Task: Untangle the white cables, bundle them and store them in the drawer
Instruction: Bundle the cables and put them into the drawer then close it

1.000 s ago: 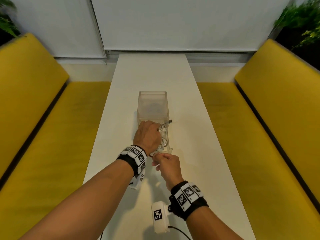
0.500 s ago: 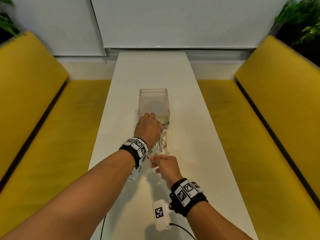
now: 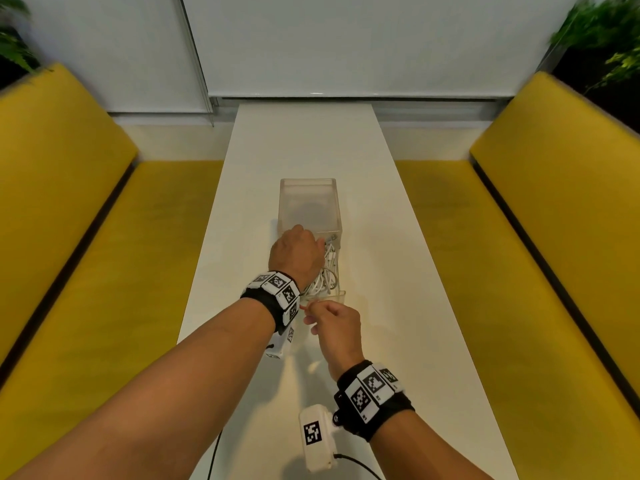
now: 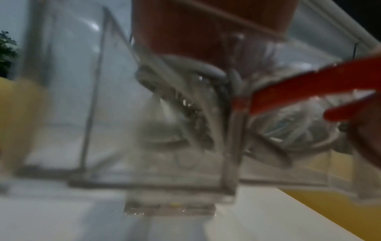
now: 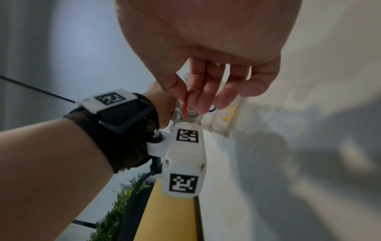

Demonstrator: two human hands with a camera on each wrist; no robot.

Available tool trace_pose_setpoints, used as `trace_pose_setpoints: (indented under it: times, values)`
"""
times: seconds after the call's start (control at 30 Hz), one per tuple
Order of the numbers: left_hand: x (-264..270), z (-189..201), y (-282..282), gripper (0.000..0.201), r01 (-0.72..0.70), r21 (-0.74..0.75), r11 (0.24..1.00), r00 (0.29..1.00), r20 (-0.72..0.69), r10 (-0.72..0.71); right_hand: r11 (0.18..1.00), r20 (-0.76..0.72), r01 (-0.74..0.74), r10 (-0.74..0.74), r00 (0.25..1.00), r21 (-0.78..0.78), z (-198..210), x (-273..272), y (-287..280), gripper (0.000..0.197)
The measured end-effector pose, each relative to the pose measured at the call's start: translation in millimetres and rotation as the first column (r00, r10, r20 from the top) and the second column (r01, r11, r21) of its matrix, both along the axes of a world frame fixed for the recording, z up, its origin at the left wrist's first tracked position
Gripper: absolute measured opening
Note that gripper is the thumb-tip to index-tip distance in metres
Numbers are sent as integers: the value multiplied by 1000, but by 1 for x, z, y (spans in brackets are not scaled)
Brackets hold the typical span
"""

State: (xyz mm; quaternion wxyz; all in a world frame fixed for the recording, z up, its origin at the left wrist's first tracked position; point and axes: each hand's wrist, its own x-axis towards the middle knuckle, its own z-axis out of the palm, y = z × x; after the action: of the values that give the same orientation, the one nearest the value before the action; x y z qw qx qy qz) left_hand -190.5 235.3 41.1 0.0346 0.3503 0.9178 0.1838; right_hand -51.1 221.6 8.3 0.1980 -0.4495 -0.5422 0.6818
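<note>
A clear drawer (image 3: 341,296) stands pulled out of its clear box (image 3: 308,202) on the white table (image 3: 398,271). White cables (image 3: 325,278) lie coiled inside it. My left hand (image 3: 294,251) reaches down into the drawer, its fingers curled onto the cables (image 4: 198,68); the fingertips are hidden. My right hand (image 3: 332,323) hovers at the drawer's front and pinches a red band (image 5: 185,104) between thumb and fingers. The left wrist view is blurred, and in it the red band (image 4: 309,86) runs taut from the bundle.
A blue band (image 5: 212,110) and a yellow band (image 5: 230,114) show through the drawer's front wall (image 5: 218,125). Yellow benches (image 3: 86,237) (image 3: 554,237) flank the narrow table. A white blind closes the far end, with plants in both upper corners.
My left hand has slid a little farther into the drawer, and the cable plug that stuck out now lies lower. The right hand has stayed at the drawer front.
</note>
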Motion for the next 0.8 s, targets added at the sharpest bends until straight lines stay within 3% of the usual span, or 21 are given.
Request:
trace_pose_setpoints:
  times: [0.13, 0.23, 0.33, 0.43, 0.5, 0.63, 0.8]
  values:
    - [-8, 13, -2, 41, -20, 64, 998, 959, 285, 1, 1000, 0, -11, 11, 1000, 11, 0, 1, 5, 18]
    - [-22, 24, -11, 33, 99, -7, 995, 931, 353, -90, 1000, 4, -9, 9, 1000, 7, -4, 2, 6, 15]
    - [-25, 29, -19, 28, 205, -31, 978, 932, 310, -186, 1000, 0, -11, 11, 1000, -1, -5, 1, 8, 15]
    - [-24, 26, -19, 61, 335, -124, 934, 920, 258, -296, 1000, -4, -17, 17, 1000, 10, -5, 1, 7, 15]
    - [-24, 26, -16, 67, 401, -210, 892, 908, 220, -357, 1000, -13, -20, 20, 1000, 11, -5, 2, 7, 15]
    - [-24, 27, -10, 67, 462, -350, 815, 886, 158, -435, 999, -28, -34, 34, 999, -3, -1, 2, 7, 21]
    - [-14, 19, -6, 51, 406, -473, 782, 900, 60, -431, 999, 27, -9, 10, 1000, -41, -7, 0, 4, 20]
